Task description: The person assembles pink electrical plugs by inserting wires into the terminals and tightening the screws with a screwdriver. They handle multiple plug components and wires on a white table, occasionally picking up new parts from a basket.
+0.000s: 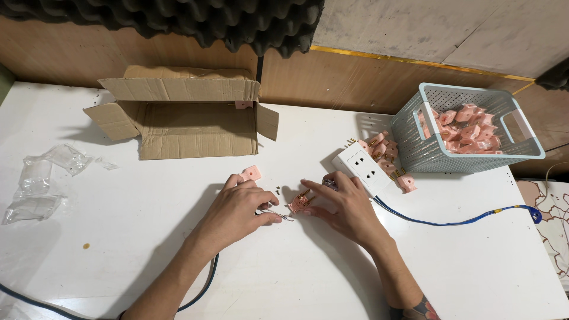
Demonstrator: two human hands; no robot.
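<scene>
Two hands' fingers (pixel 269 218) touching pink plug part (pixel 299 203)

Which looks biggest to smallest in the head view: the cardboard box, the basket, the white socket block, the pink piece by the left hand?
1. cardboard box
2. basket
3. white socket block
4. pink piece

Single head-worn view, looking steeply down and forward over a white table (pixel 89 261). Close range. Wooden wall panel (pixel 332 77) at far edge; no second view.
</scene>
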